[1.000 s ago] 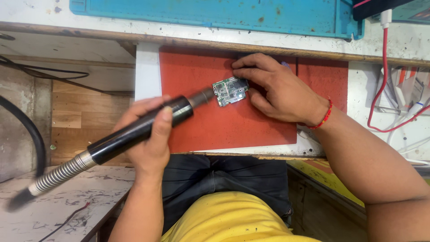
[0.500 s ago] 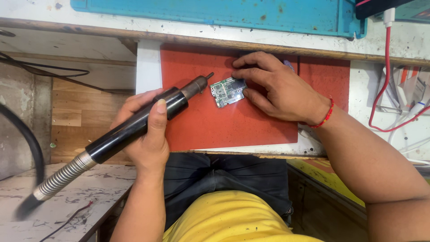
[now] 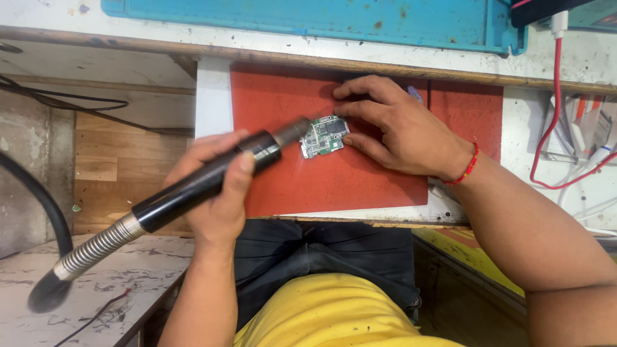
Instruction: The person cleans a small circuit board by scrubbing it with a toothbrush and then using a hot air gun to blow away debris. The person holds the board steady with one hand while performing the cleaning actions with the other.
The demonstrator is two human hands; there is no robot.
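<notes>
Your left hand (image 3: 215, 186) was wrapped fully around the black rotary handpiece (image 3: 212, 177), thumb laid along the barrel and fingers closed beneath it. The ribbed metal flexible shaft (image 3: 96, 247) trailed away toward 8 o'clock. Your right hand (image 3: 398, 132) rested flat on the red work mat (image 3: 360, 186), its fingertips (image 3: 344, 109) pinning the small green circuit board (image 3: 324, 136) at the board's 2 o'clock edge; the fingers were pressed down, not curled around it.

Compared with half a second earlier, the handpiece tip had travelled toward 2 o'clock and reached the board's 9 o'clock edge, where it had previously stood just clear of it. Whether the bit actually touched the board could not be determined from this view. The board itself had not shifted on the mat, and the right hand's hold was unchanged.

The tool had been brought back to the working position, so this appeared to be a renewed pass on the board's left edge.

A red cable (image 3: 553, 115) hung at 3 o'clock, well apart from the mat's centre.
</notes>
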